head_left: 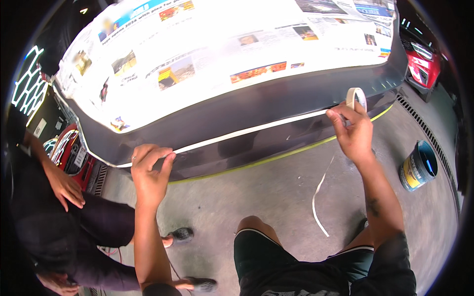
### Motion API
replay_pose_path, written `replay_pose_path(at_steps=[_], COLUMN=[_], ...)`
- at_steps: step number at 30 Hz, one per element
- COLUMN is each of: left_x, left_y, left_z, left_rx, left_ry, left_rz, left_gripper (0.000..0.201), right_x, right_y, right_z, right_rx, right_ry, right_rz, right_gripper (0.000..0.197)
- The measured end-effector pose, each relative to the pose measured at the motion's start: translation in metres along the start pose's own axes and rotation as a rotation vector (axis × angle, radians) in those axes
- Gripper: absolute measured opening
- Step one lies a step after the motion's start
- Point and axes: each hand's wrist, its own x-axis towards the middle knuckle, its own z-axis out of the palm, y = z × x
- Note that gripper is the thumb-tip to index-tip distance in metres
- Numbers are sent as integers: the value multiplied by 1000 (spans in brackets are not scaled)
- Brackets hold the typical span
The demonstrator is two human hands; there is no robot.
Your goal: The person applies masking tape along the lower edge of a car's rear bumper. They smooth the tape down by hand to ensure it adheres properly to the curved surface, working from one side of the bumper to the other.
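Observation:
A white strip of masking tape [252,130] runs straight across a dark grey car bumper [291,101]. At its left part, my left hand [150,170] has thumb and fingers closed on the strip against the bumper. My right hand [353,130] pinches the strip farther right between thumb and fingertips. The masking tape roll [364,100] stands upright just behind the right fingers, which partly hide it. Above the strip, newspaper sheets [212,54] cover the car's panel, their brightest part washed out. A yellow-green tape line [256,162] follows the bumper's lower edge.
Close on my left sits a person in dark clothes [59,232], one hand [66,190] hanging over a knee. A blue bucket [417,167] stands at right near a floor grate [419,116]. A loose tape strip [316,207] lies on the floor. Red cars [423,69] are parked beyond.

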Motion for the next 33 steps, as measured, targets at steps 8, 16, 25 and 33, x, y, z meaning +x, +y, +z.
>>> replay_pose_path(at_steps=[8, 16, 25, 33], left_x=[0, 1, 0, -2], left_y=[2, 2, -2, -4], left_z=[0, 0, 0, 1], left_rx=[-9, -21, -8, -9], left_ry=[31, 15, 5, 2], left_rz=[-26, -1, 11, -3], left_gripper=[25, 22, 22, 22], right_x=[-2, 2, 5, 6], right_y=[1, -5, -9, -7], right_z=[5, 2, 0, 2], right_rx=[-35, -37, -66, -82], right_ry=[67, 25, -30, -12], right_rz=[-81, -35, 54, 3], right_gripper=[10, 13, 18, 20])
